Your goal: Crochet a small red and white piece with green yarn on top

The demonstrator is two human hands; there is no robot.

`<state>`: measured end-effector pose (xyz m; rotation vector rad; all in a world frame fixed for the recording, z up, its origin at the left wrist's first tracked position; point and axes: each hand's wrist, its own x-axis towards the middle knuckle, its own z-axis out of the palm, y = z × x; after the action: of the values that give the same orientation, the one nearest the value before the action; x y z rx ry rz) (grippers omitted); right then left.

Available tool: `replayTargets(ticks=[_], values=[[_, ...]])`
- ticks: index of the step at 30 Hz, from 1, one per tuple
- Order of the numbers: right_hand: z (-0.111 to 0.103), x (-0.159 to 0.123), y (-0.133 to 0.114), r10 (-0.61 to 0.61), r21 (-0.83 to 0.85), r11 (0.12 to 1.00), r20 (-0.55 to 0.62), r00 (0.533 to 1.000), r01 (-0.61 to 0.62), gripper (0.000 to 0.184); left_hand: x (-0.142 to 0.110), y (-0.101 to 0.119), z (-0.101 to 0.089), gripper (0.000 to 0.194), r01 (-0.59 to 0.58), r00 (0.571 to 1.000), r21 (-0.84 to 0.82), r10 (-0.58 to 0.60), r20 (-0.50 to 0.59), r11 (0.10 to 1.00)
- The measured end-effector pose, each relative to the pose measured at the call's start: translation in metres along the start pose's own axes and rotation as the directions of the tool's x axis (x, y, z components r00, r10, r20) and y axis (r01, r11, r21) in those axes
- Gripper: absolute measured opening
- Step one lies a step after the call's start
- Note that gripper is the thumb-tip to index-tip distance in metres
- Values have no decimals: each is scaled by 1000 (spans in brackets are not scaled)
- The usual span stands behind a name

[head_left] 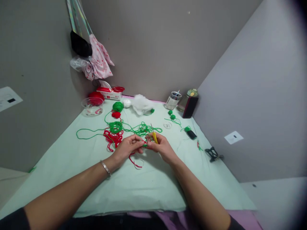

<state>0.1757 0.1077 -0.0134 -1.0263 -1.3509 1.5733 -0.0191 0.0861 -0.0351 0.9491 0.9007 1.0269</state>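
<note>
My left hand pinches a small red and green crochet piece in front of me, its fingers mostly covering it. My right hand is closed round a crochet hook with a yellow handle, its thin metal shaft pointing up and away. The fingertips of both hands meet at the piece. A red and white yarn tail hangs below onto the cloth. Beyond my hands lies a loose tangle of green yarn, and red yarn is heaped left of it.
At the back left stand a clear plastic tub, a tissue box and a green yarn ball. White stuffing lies at the back. A can, a dark box and a black clip are on the right.
</note>
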Motion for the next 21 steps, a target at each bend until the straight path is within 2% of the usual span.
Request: replayTargets(ticks=[5,10,21], values=[[3,-1,1,-14,-38,999,-28,1000,13,40,0,-2,3,39,-3,1000,-27,2,-24,1000],[0,-1,0,-8,-40,999,-37,999,6,40,0,3,3,38,-12,1000,-36,11,-16,999],[-4,0,5,-13,-39,999,-44,999,12,41,0,-1,7,37,-52,998,-8,51,-24,999]])
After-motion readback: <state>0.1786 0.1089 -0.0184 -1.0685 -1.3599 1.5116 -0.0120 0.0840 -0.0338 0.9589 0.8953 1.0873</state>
